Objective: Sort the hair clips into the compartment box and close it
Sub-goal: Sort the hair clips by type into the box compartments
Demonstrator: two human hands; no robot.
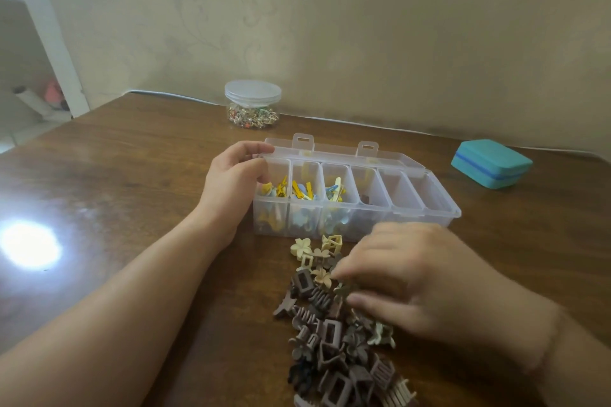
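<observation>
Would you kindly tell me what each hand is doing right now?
Left hand: grips the compartment box end.
Right hand: fingers in the clip pile; grip unclear.

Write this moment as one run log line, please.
left hand: holds compartment box at left end | right hand: fingers in pile of brown and cream claw clips | lid: open | right compartments: not filled

No text, label, brand or number can be read anywhere around the compartment box [429, 208] (its walls are plain).
</observation>
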